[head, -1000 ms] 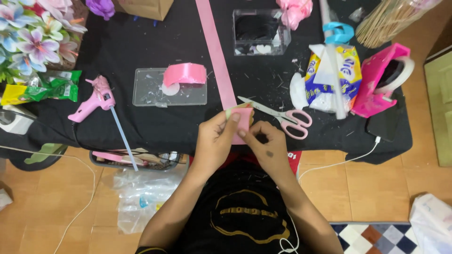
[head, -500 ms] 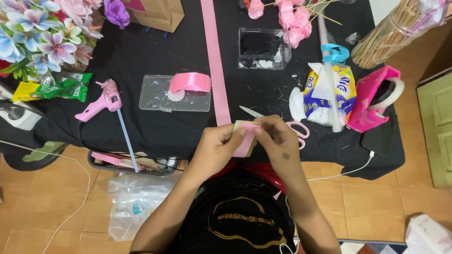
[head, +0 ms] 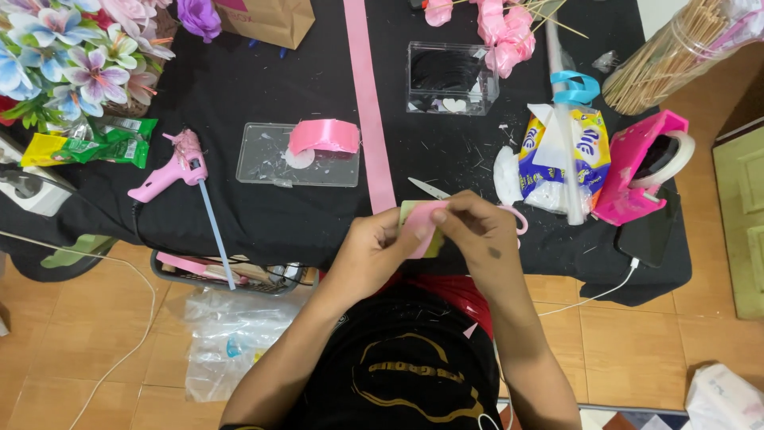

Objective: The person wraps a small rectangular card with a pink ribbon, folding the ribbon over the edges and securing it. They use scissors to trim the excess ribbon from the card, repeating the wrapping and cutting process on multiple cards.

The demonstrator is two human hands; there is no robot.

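Observation:
Both my hands meet at the near edge of the black-covered table [head: 263, 215]. My left hand [head: 374, 253] and my right hand [head: 480, 233] pinch a small piece of pink ribbon [head: 424, 223] against a pale green card. A long pink ribbon strip [head: 368, 103] runs from the far side of the table toward my hands. Pink-handled scissors [head: 434, 190] lie just behind my right hand, their handles mostly hidden by it. A pink ribbon roll [head: 324, 135] sits on a clear tray [head: 270, 163] to the left.
A pink glue gun [head: 169, 175] lies at the left, artificial flowers [head: 72, 64] at far left. A tissue pack [head: 561, 155], pink tape dispenser [head: 645, 167], clear box [head: 450, 76], jar of wooden sticks [head: 668, 56] and dark phone [head: 649, 235] occupy the right. A plastic bag [head: 231, 342] lies on the floor.
My hands have closed more tightly over the pink ribbon piece, with my right hand now covering the scissor handles. The view has shifted slightly downward across the table.

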